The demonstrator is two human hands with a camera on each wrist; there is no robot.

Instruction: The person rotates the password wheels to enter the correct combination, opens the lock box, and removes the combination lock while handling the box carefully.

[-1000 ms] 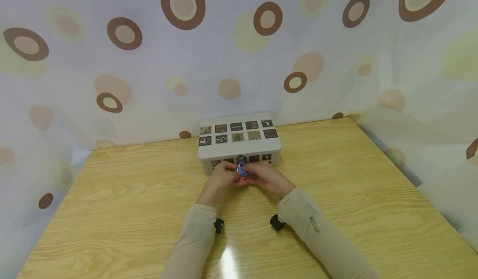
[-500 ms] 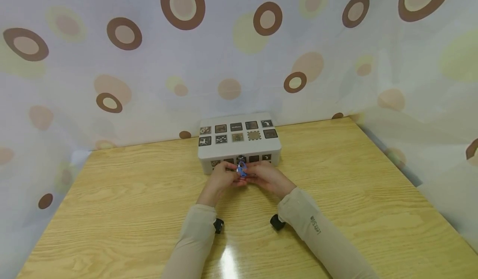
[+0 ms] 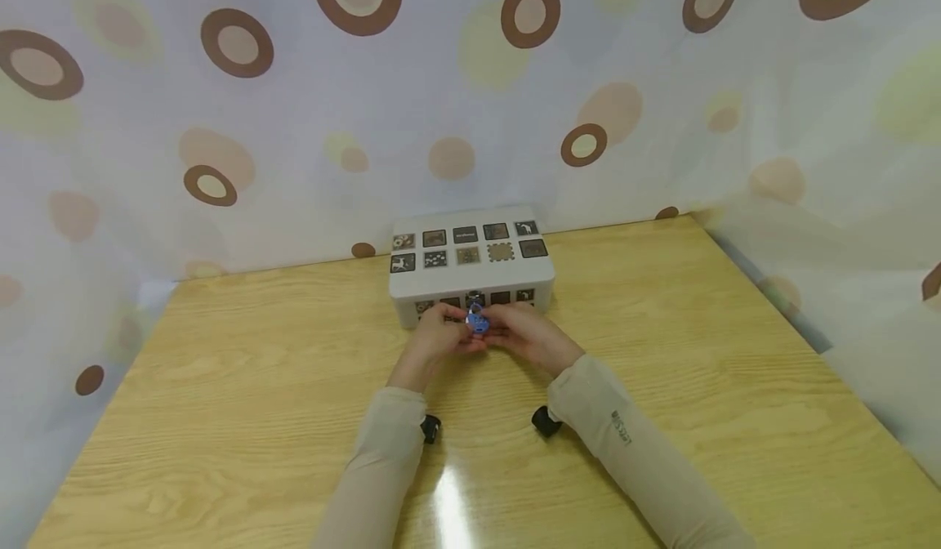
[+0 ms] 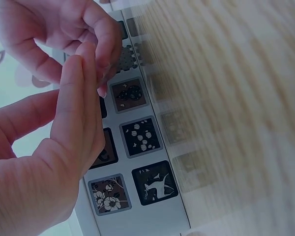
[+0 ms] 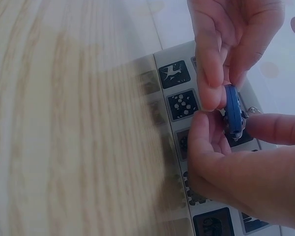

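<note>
A small blue padlock [image 3: 477, 322] is at the front clasp [image 3: 475, 297] of a white box [image 3: 470, 275] decorated with square pictures. My left hand [image 3: 435, 341] pinches the padlock from the left, thumb and fingers on its body. From the other side my right hand [image 3: 531, 332] holds it too, its thumb by the padlock's front and its fingers behind, as the right wrist view shows. That view has the padlock [image 5: 232, 112] edge-on between both hands. In the left wrist view the fingers hide the padlock. I cannot tell whether the shackle is locked.
The box stands on a wooden table [image 3: 257, 369] near its back edge. Behind and to the right hangs a white patterned cloth [image 3: 452, 91] with brown and pale circles. Black wrist devices [image 3: 546, 421] sit under both sleeves.
The head view has tilted down slightly, so everything appears higher. My right thumb has shifted on the padlock, and more of its blue front shows. Both hands stay at the clasp.
</note>
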